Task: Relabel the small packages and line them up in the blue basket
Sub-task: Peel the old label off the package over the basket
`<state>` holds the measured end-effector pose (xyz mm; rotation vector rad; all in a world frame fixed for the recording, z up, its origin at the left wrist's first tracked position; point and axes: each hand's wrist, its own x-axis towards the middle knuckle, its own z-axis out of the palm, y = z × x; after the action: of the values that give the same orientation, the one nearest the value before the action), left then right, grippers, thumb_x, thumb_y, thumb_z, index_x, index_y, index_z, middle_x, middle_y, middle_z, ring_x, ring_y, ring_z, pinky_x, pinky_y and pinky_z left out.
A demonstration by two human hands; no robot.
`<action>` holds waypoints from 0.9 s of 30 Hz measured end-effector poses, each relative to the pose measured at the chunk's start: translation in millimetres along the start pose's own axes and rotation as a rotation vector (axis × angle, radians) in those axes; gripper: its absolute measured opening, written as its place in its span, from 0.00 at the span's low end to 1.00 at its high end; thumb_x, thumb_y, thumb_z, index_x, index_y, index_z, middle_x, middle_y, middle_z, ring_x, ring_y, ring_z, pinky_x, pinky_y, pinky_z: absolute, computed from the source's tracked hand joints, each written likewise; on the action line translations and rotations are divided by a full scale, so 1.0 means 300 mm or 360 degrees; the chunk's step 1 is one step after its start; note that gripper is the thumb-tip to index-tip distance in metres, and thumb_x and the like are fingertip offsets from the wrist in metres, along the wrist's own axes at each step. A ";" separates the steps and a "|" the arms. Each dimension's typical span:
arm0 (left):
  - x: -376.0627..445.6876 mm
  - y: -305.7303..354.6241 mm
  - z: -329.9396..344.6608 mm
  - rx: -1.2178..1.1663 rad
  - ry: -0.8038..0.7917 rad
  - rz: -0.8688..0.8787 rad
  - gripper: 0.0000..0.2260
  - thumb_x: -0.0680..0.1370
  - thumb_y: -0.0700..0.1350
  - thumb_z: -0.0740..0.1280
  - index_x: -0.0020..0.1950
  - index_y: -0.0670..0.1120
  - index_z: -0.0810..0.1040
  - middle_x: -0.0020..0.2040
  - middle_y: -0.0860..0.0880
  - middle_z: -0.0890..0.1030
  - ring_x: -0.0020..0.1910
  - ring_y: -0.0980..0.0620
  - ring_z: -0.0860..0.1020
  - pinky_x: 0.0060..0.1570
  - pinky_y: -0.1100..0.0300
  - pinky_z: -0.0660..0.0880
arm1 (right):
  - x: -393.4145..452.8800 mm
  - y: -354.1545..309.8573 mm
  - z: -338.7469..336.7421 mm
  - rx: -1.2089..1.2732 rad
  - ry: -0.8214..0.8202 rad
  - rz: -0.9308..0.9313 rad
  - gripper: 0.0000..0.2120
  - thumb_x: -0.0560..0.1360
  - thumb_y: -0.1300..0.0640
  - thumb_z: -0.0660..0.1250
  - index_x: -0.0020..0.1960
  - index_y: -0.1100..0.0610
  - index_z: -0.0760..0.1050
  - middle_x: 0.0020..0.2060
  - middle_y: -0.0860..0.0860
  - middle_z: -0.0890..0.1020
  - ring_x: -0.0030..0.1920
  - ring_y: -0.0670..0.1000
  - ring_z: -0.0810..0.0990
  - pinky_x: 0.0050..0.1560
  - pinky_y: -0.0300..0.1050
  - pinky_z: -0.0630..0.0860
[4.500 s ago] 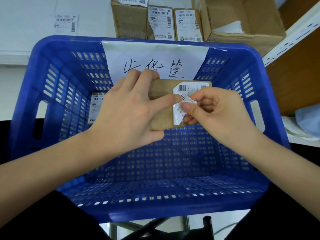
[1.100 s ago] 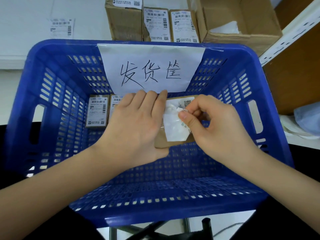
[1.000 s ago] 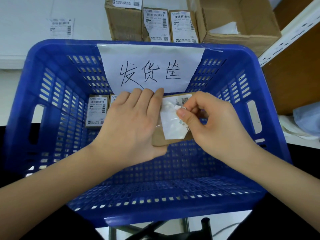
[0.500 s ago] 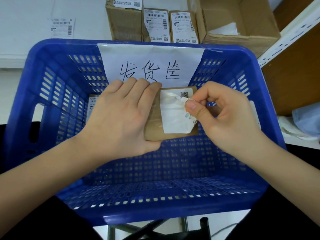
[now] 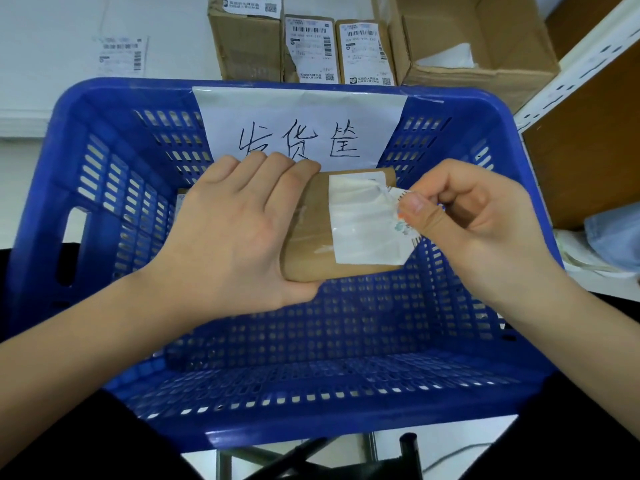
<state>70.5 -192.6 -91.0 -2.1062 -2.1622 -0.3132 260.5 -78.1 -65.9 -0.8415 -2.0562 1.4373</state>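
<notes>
Over the blue basket [image 5: 104, 188], the left hand [image 5: 235, 233] grips a small brown package [image 5: 311, 244] by its left side, held above the basket floor. The right hand [image 5: 474, 220] pinches the peeled, curling label [image 5: 367, 223] at the package's right edge. Behind, a handwritten paper sign [image 5: 301, 119] covers the basket's far wall. Beyond stand labelled cardboard boxes [image 5: 308, 50].
</notes>
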 end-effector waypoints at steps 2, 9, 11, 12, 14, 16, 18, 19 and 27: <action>0.001 -0.004 -0.001 -0.0010 0.0007 0.0003 0.40 0.62 0.62 0.69 0.64 0.35 0.74 0.51 0.41 0.79 0.46 0.41 0.76 0.46 0.50 0.67 | 0.001 0.005 -0.007 0.0055 0.0012 0.0003 0.04 0.73 0.58 0.66 0.39 0.54 0.75 0.32 0.47 0.80 0.35 0.41 0.77 0.37 0.33 0.73; -0.005 0.003 0.023 -0.0019 -0.0060 -0.0023 0.42 0.62 0.64 0.69 0.64 0.35 0.73 0.51 0.41 0.79 0.47 0.41 0.76 0.47 0.50 0.68 | 0.020 0.016 -0.004 0.0132 -0.0012 0.0310 0.06 0.73 0.54 0.68 0.40 0.56 0.78 0.30 0.44 0.81 0.34 0.40 0.77 0.39 0.33 0.73; -0.005 0.009 0.023 0.0002 -0.0060 -0.0040 0.42 0.62 0.64 0.67 0.65 0.35 0.73 0.51 0.40 0.79 0.46 0.41 0.76 0.47 0.50 0.68 | 0.023 0.017 -0.002 -0.0132 0.0019 0.0286 0.05 0.74 0.56 0.68 0.40 0.56 0.79 0.30 0.48 0.80 0.33 0.44 0.77 0.37 0.37 0.73; -0.007 0.013 0.022 0.0022 -0.0058 -0.0044 0.42 0.63 0.64 0.67 0.65 0.34 0.72 0.51 0.40 0.79 0.46 0.40 0.76 0.47 0.49 0.68 | 0.024 0.019 0.002 -0.0243 0.0052 0.0259 0.06 0.75 0.57 0.68 0.40 0.56 0.79 0.29 0.48 0.79 0.31 0.44 0.75 0.35 0.37 0.72; -0.011 0.024 0.021 0.0063 -0.0057 -0.0041 0.42 0.63 0.63 0.66 0.68 0.36 0.70 0.50 0.40 0.78 0.45 0.40 0.76 0.45 0.49 0.67 | 0.027 0.024 0.011 -0.0345 0.0140 0.0233 0.06 0.74 0.57 0.70 0.38 0.54 0.77 0.27 0.49 0.78 0.29 0.43 0.74 0.31 0.33 0.70; -0.015 0.038 0.020 0.0081 -0.0063 -0.0028 0.42 0.64 0.63 0.64 0.73 0.42 0.66 0.50 0.40 0.77 0.44 0.41 0.75 0.44 0.49 0.65 | 0.028 0.034 0.021 -0.0460 0.0227 0.0225 0.07 0.73 0.56 0.71 0.38 0.54 0.75 0.28 0.48 0.79 0.29 0.44 0.76 0.31 0.33 0.72; -0.017 0.046 0.024 0.0121 -0.0062 0.0004 0.40 0.64 0.63 0.65 0.74 0.51 0.61 0.50 0.40 0.76 0.43 0.41 0.74 0.44 0.50 0.64 | 0.025 0.041 0.031 -0.0627 0.0293 0.0146 0.08 0.73 0.56 0.72 0.38 0.57 0.75 0.28 0.49 0.79 0.32 0.47 0.76 0.33 0.36 0.72; -0.017 0.047 0.027 0.0148 -0.0056 0.0021 0.39 0.64 0.62 0.68 0.73 0.54 0.61 0.50 0.39 0.75 0.43 0.41 0.73 0.44 0.49 0.64 | 0.022 0.043 0.039 -0.0743 0.0324 0.0076 0.09 0.73 0.56 0.72 0.38 0.59 0.76 0.28 0.49 0.79 0.33 0.49 0.76 0.34 0.37 0.72; -0.018 0.030 0.035 0.0173 -0.0057 -0.0025 0.38 0.60 0.61 0.74 0.68 0.54 0.68 0.49 0.38 0.75 0.42 0.41 0.73 0.43 0.49 0.61 | 0.026 0.079 0.067 -0.1204 0.0261 -0.0443 0.13 0.78 0.53 0.60 0.42 0.61 0.76 0.33 0.50 0.76 0.37 0.50 0.72 0.33 0.47 0.71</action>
<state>80.3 -195.3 -101.9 -2.0526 -2.1640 -0.1564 246.1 -79.3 -94.3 -0.8553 -2.4769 0.4040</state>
